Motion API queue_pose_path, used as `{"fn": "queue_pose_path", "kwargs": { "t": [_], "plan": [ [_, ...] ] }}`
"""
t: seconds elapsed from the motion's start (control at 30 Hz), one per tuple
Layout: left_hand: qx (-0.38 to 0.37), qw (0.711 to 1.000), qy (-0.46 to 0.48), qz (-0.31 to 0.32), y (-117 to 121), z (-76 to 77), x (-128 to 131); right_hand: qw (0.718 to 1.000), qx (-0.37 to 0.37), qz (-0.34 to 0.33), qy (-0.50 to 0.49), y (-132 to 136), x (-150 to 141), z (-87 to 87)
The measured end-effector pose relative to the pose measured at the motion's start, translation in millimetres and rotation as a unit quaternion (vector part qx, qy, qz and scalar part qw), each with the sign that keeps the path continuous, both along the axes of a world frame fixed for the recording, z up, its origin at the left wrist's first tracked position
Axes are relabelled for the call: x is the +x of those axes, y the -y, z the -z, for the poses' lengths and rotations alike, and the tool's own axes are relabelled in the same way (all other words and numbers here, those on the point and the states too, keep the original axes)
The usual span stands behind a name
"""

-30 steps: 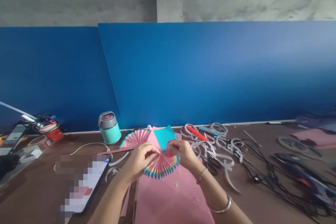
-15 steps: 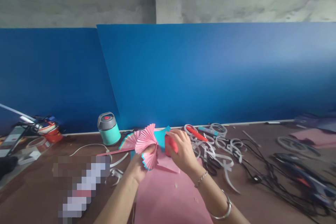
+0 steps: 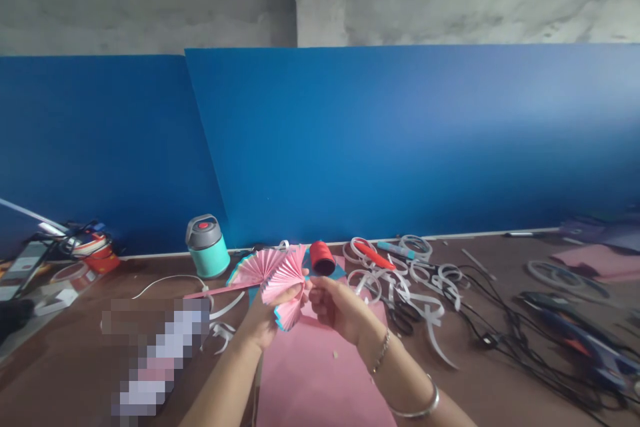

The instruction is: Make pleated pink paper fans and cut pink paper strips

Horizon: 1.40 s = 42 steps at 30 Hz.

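My left hand (image 3: 265, 320) pinches a pink pleated paper fan (image 3: 286, 283) with blue edges at its folded middle, holding it upright above the pink paper sheet (image 3: 310, 380). My right hand (image 3: 337, 307) is closed beside the fan, fingers touching its centre. A small red spool (image 3: 322, 257) stands just above my right hand; whether my fingers hold it or a thread I cannot make out. A second pink fan (image 3: 250, 269) lies on the table behind the first.
A teal flask with a grey lid (image 3: 207, 246) stands by the blue board (image 3: 400, 140). White paper strips and rings (image 3: 415, 280), a red-handled tool (image 3: 374, 254) and black cables (image 3: 540, 340) lie to the right. Tape rolls (image 3: 90, 247) sit far left.
My left hand turned the fan from flat and spread downward to upright. My right hand picked up the red spool, then shifted down to the fan's centre, leaving the spool showing above it.
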<state>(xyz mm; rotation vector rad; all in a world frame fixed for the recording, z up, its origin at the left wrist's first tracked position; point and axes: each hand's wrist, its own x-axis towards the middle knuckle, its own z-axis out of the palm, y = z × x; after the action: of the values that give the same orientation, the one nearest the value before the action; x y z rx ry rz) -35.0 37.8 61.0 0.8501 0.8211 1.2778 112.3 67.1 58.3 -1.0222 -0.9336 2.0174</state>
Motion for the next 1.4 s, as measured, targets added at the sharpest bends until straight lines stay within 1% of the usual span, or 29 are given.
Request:
{"fn": "queue_pose_path", "kwargs": {
  "t": [0.03,0.1,0.17,0.3,0.43,0.53,0.67,0.73,0.8,0.87,1.0,1.17,1.27,1.4],
  "plan": [
    [0.002,1.0,-0.009,0.004,0.5,-0.1,0.4,1.0,-0.019,-0.008,-0.01,0.3,-0.3,-0.8],
    [0.012,0.999,-0.029,0.008,1.2,0.9,1.0,0.999,-0.033,-0.031,-0.008,0.6,0.5,-3.2],
    [0.026,0.998,-0.049,0.008,1.1,3.3,0.8,0.999,-0.033,-0.042,0.005,0.5,2.4,-5.2],
    [0.053,0.995,-0.087,-0.013,-0.3,6.9,-2.9,0.997,-0.015,-0.029,0.067,-1.6,6.5,-5.2],
    [0.105,0.985,-0.134,-0.027,-0.6,1.6,-3.9,0.995,-0.012,-0.06,0.082,-2.6,8.0,-3.3],
    [0.12,0.981,-0.151,-0.026,0.1,-3.6,-2.1,0.994,-0.021,-0.08,0.073,-2.6,7.4,-2.3],
    [0.136,0.974,-0.174,-0.049,0.0,-4.8,-1.2,0.994,-0.03,-0.071,0.073,-5.3,7.3,2.2],
    [0.154,0.968,-0.192,-0.046,-0.6,-3.0,-1.8,0.995,-0.03,-0.068,0.07,-7.2,7.2,5.8],
    [0.174,0.959,-0.219,-0.037,-1.6,-0.5,-2.5,0.995,-0.03,-0.07,0.061,-8.2,6.7,9.0],
    [0.204,0.944,-0.257,-0.035,-2.7,1.9,-3.2,0.996,-0.029,-0.07,0.053,-7.9,5.7,11.2],
    [0.277,0.896,-0.344,-0.04,-3.0,3.7,-5.4,0.997,-0.018,-0.06,0.047,-5.5,5.2,11.8],
    [0.292,0.864,-0.409,-0.034,-0.8,2.3,-8.2,0.999,0.026,-0.01,0.041,-7.6,8.2,10.7],
    [0.306,0.853,-0.423,-0.022,-1.7,4.4,-7.1,0.998,0.052,0.014,0.038,-10.8,9.6,10.8],
    [0.298,0.862,-0.41,0.02,-2.8,12.9,-3.6,0.996,0.079,0.025,0.027,-8.4,11.5,12.5]
  ]
}}
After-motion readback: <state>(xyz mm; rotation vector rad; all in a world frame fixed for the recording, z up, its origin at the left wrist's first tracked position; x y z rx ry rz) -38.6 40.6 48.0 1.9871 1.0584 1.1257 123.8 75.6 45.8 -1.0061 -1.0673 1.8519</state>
